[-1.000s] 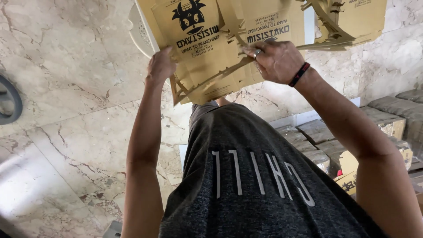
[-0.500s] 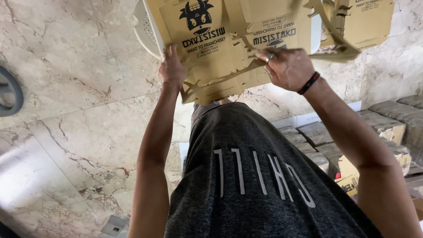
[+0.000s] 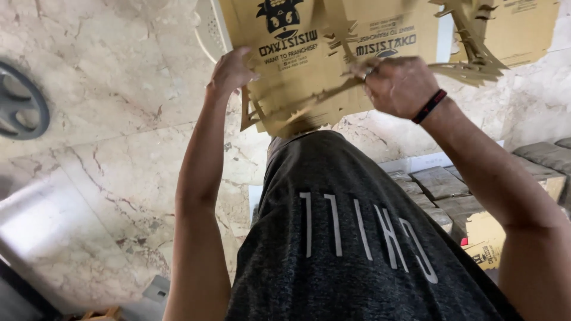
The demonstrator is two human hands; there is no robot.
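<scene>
I hold a flat stack of brown die-cut cardboard box blanks [image 3: 333,65] out in front of me, printed in black. My left hand [image 3: 231,70] grips the stack's left edge with the fingers over the top sheet. My right hand [image 3: 397,84], with a dark band at the wrist, clamps the right part of the stack from above. Loose scrap strips of cardboard [image 3: 470,41] with jagged cut edges stick out to the right of my right hand. My grey printed shirt fills the lower middle.
A marble tile floor [image 3: 107,137] lies below. A dark round fan base [image 3: 21,101] sits at the left edge. Stacks of brown bundles and cartons [image 3: 452,190] stand at the right, beside a printed cardboard piece [image 3: 485,238]. A white curved object [image 3: 208,30] is behind the stack.
Both hands have drifted slightly right and lower with the stack. The left hand has slid along the left edge of the cardboard.
</scene>
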